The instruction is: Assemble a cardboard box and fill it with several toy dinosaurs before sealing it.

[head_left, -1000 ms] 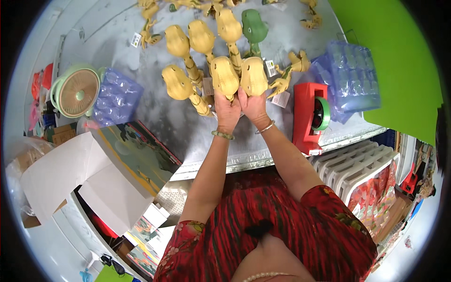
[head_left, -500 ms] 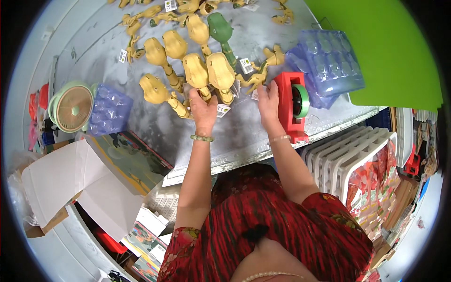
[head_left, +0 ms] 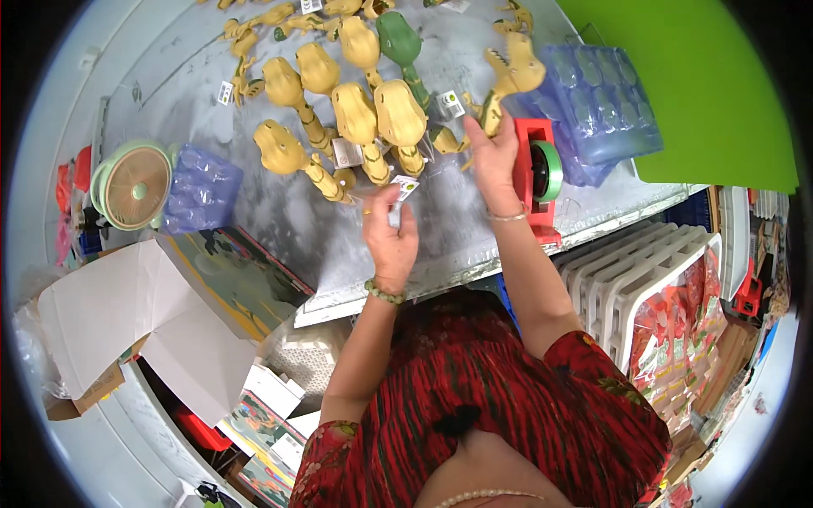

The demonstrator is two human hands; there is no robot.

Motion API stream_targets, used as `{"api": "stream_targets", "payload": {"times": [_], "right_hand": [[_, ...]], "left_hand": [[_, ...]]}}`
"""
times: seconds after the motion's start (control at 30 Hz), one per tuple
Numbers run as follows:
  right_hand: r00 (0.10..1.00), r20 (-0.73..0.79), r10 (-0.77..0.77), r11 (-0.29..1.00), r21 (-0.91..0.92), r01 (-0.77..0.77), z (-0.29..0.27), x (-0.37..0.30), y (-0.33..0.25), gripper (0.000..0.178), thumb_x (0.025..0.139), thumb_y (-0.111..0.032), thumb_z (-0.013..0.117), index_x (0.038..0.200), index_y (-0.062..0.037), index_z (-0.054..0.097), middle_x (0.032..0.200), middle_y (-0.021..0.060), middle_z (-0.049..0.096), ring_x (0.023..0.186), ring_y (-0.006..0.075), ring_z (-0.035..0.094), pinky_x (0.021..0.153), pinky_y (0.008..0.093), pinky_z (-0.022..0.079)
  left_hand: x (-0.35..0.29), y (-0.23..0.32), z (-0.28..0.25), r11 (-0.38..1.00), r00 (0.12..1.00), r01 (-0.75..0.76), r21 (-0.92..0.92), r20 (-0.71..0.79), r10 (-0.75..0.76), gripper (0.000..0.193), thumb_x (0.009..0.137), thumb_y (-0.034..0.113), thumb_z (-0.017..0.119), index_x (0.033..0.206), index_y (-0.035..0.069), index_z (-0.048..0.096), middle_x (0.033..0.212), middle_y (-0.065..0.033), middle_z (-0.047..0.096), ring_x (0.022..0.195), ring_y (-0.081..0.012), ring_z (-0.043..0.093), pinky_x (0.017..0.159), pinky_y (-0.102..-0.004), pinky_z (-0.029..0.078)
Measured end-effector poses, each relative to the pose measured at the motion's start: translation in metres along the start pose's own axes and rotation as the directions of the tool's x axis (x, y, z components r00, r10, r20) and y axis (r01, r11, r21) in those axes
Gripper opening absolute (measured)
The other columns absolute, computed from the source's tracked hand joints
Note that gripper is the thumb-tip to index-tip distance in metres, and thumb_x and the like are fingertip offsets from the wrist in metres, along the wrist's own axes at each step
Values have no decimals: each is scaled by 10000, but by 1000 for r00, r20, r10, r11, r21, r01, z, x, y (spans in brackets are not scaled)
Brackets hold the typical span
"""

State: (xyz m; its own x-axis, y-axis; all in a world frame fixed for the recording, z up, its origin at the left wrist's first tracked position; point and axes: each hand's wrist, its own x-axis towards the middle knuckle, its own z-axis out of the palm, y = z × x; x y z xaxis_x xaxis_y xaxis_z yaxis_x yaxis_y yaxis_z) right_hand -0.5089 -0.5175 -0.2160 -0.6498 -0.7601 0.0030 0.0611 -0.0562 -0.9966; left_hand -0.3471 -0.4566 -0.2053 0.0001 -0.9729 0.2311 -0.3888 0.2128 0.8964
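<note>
My right hand (head_left: 494,165) is closed round the lower part of a yellow toy dinosaur (head_left: 517,69), whose open-mouthed head points away from me. Just right of this hand stands a red tape dispenser (head_left: 532,182) with a green-rimmed roll (head_left: 549,171). My left hand (head_left: 391,245) is above the near part of the table, empty, thumb and fingers apart. Close to its fingertips are a white tag (head_left: 405,187) and a row of yellow dinosaur toys (head_left: 400,114) with long necks. A green dinosaur toy (head_left: 399,38) lies behind them.
Clear blue plastic blister trays (head_left: 597,106) are stacked at the table's right, with another tray (head_left: 201,188) at the left beside a small round fan (head_left: 135,190). An open cardboard box (head_left: 110,313) is at lower left. White plastic crates (head_left: 631,284) stand below the table's right edge.
My right hand has taken hold of the yellow dinosaur beside the tape dispenser and raised it. My left hand has drawn back toward me from the row of dinosaurs.
</note>
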Motion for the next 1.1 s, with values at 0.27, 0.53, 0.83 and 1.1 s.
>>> {"api": "stream_targets", "payload": {"times": [0.27, 0.53, 0.83, 1.1], "right_hand": [[975, 211, 76, 989, 105, -100, -50, -48, -35, 272, 799, -82, 528, 1004, 18, 380, 884, 92, 546, 811, 136, 541, 695, 239, 443], [835, 532, 142, 981, 36, -190, -95, -77, -21, 250, 770, -36, 544, 994, 27, 452, 951, 106, 537, 845, 173, 541, 724, 326, 487], [973, 178, 149, 963, -250, -102, -45, -21, -18, 181, 697, -134, 603, 771, 9, 523, 714, 53, 580, 663, 119, 551, 579, 246, 439], [963, 228, -146, 844, -479, 242, 0, -2, 19, 231, 649, -170, 621, 743, 9, 508, 650, 178, 555, 622, 319, 566, 550, 331, 448]], "left_hand": [[-6, 33, 35, 583, 842, 536, -611, 341, -418, 257, 806, 159, 535, 1029, 55, 460, 893, -28, 511, 752, -108, 515, 652, -249, 426], [-17, 13, 55, 455, 686, 711, -537, 672, -278, 251, 850, 212, 468, 1050, 63, 450, 973, -53, 542, 826, -130, 526, 639, -252, 436], [5, -24, 79, 798, 882, -428, 425, 391, 264, 391, 654, -31, 488, 1040, -79, 451, 1085, -218, 438, 1020, -358, 411, 874, -406, 339], [0, -42, 79, 810, 880, -414, 415, 408, 241, 316, 715, 7, 425, 1007, -105, 471, 1109, -237, 420, 1056, -355, 386, 924, -403, 297]]}}
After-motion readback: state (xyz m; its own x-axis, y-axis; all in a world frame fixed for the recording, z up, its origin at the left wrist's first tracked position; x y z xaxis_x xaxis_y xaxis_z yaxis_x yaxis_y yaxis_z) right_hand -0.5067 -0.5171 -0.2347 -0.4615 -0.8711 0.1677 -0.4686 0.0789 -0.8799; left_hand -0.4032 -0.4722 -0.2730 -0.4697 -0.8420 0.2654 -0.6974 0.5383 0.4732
